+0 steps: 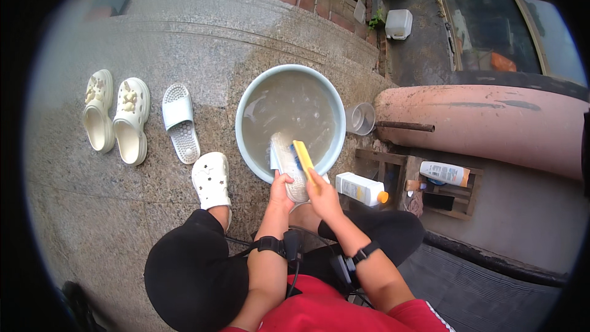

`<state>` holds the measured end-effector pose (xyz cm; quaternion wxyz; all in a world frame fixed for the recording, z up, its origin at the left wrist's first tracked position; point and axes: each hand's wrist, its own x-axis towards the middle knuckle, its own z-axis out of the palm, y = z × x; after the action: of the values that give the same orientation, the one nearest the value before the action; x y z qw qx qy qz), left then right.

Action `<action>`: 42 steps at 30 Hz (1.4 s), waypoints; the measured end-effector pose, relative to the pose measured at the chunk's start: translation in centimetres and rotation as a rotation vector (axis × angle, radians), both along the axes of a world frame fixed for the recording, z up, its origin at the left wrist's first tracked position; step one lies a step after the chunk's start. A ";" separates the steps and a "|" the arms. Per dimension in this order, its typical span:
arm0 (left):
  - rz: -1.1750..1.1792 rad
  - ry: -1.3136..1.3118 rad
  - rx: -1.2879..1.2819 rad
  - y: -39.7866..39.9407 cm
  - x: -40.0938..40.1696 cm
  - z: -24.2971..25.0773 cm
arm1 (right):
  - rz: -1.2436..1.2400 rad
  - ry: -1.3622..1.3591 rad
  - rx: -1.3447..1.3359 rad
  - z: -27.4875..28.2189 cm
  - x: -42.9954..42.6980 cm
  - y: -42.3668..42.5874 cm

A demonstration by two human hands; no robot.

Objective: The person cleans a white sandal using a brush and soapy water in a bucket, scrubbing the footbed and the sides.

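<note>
My left hand grips the heel end of a slide sandal, its sole turned up, over the near rim of a light blue basin. Cloudy water fills much of the basin. My right hand holds a yellow-handled scrub brush, its blue bristles against the sole's right side. To the basin's left, the matching slide sandal lies upright on the stone floor. A pair of cream clogs, one on the far left and one beside it, stands farther left.
A white bottle with an orange cap lies right of the basin, near my foot. A clear plastic cup touches the basin's right side. Beyond are a pink pipe, a wooden crate and another bottle. My white clog is at left.
</note>
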<state>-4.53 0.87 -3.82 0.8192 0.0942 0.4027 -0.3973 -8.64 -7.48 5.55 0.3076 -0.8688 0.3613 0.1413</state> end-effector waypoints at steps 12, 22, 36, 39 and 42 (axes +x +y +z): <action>0.000 -0.042 -0.042 0.7 0.3 0.7 | -0.111 0.053 -0.051 -1.5 -1.2 -0.1; 0.042 -0.006 -0.066 0.4 0.2 -0.1 | -0.098 -0.052 -0.063 2.5 -1.6 2.9; 0.007 -0.084 -0.079 0.3 -0.4 -1.2 | 0.011 -0.090 -0.108 2.4 -0.5 3.0; -0.027 -0.078 -0.065 0.4 -0.4 -1.4 | -0.038 -0.187 -0.094 -0.6 1.6 0.9; -0.083 -0.091 -0.041 0.2 -0.1 -0.3 | -0.150 -0.067 -0.095 -2.1 4.1 -1.1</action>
<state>-4.67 1.03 -4.08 0.8212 0.1120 0.3527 -0.4343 -4.52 -8.62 3.44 0.2878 -0.8571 0.4212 0.0715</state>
